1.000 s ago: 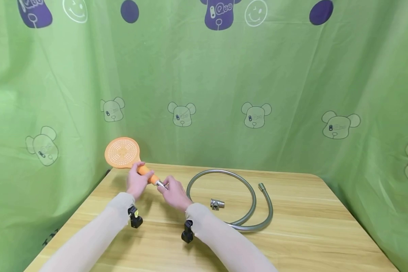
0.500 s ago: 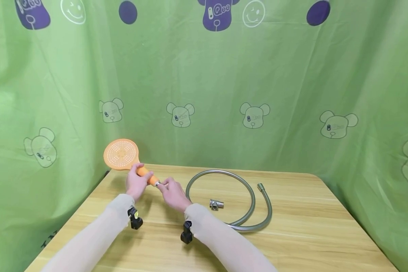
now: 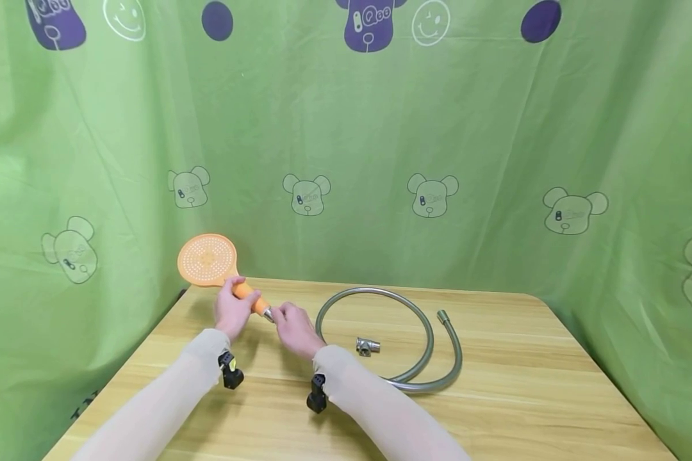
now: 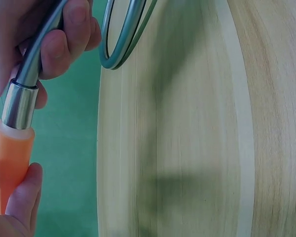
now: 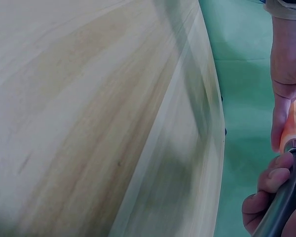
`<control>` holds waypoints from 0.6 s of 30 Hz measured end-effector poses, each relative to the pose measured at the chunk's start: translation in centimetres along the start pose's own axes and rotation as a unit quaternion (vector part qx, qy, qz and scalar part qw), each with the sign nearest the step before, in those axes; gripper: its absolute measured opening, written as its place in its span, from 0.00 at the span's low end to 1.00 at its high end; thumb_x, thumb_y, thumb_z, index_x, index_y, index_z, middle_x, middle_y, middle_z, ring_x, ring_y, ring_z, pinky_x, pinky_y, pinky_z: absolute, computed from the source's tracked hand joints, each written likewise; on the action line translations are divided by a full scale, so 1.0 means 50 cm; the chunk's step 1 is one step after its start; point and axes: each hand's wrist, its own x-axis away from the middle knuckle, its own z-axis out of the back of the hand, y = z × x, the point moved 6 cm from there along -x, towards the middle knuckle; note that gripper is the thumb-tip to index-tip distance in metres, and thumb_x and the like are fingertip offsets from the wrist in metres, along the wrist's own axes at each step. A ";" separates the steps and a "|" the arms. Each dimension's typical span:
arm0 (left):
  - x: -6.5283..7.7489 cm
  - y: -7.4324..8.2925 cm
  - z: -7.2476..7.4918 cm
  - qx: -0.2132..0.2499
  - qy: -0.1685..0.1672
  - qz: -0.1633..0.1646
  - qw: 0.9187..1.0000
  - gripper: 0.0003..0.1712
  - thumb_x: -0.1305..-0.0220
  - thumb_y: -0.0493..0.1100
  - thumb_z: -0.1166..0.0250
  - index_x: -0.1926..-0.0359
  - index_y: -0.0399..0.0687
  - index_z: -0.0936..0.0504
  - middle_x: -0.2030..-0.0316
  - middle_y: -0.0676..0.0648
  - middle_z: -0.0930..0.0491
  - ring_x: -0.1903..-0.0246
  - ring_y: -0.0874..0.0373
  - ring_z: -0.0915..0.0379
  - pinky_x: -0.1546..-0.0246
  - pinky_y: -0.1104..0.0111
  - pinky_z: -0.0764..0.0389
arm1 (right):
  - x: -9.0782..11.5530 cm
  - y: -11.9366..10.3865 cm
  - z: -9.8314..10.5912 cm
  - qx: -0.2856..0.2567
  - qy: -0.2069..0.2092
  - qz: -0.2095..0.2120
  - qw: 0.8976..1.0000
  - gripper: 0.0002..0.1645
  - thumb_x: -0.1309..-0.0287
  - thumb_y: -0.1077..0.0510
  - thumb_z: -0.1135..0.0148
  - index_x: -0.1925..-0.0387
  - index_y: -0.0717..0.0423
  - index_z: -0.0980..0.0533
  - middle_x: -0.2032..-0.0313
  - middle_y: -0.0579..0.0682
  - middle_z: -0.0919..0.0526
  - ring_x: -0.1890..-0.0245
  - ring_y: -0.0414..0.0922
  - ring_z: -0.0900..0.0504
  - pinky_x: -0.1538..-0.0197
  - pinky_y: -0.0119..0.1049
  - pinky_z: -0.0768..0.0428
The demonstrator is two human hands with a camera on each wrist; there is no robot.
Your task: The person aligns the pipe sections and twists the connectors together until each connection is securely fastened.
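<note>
My left hand grips the handle of an orange shower head, whose round perforated face is tilted up above the table's far left part. A shiny metal nut meets the handle's lower end. Just behind that nut, my right hand holds the grey shower hose, with its fingers curled round it. The hose loops across the table, and its other end fitting lies at the right. Inside the loop lies a small chrome tee fitting.
The wooden table carries all the loose parts. A green printed curtain hangs behind it and at both sides. Black wrist cameras sit on both sleeves.
My right fingers have shifted at the metal nut, which was covered more half a second ago. The shower head stays nearly in place, and the hose loop and tee fitting lie still.
</note>
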 end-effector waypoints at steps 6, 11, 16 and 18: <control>0.003 0.003 0.001 -0.002 0.002 -0.006 1.000 0.28 0.36 0.37 0.31 0.37 0.42 0.30 0.46 0.34 0.25 0.58 0.49 0.21 0.68 0.76 0.17 | 0.002 -0.002 0.000 0.004 -0.006 0.004 1.000 0.15 0.33 0.46 0.38 0.67 0.53 0.24 0.78 0.44 0.25 0.82 0.38 0.31 0.82 0.30 0.33; 0.000 0.005 0.002 -0.003 0.002 -0.008 1.000 0.29 0.36 0.36 0.31 0.36 0.42 0.30 0.45 0.34 0.25 0.57 0.49 0.22 0.68 0.76 0.17 | -0.001 -0.004 -0.003 0.011 -0.009 0.013 1.000 0.19 0.29 0.46 0.43 0.67 0.56 0.20 0.81 0.42 0.28 0.83 0.37 0.33 0.82 0.30 0.34; 0.002 0.006 0.002 0.005 -0.002 -0.004 1.000 0.29 0.36 0.36 0.32 0.36 0.42 0.30 0.45 0.34 0.26 0.55 0.48 0.23 0.68 0.76 0.17 | -0.002 -0.003 -0.004 0.012 -0.017 0.015 1.000 0.25 0.26 0.45 0.48 0.65 0.61 0.18 0.82 0.42 0.30 0.84 0.38 0.34 0.82 0.30 0.36; 0.002 0.006 0.002 0.008 -0.002 -0.004 1.000 0.29 0.36 0.36 0.32 0.36 0.41 0.30 0.45 0.34 0.26 0.55 0.48 0.23 0.67 0.76 0.17 | -0.003 -0.001 -0.005 0.006 -0.021 0.010 1.000 0.25 0.25 0.44 0.49 0.63 0.61 0.18 0.83 0.42 0.31 0.84 0.38 0.36 0.82 0.31 0.37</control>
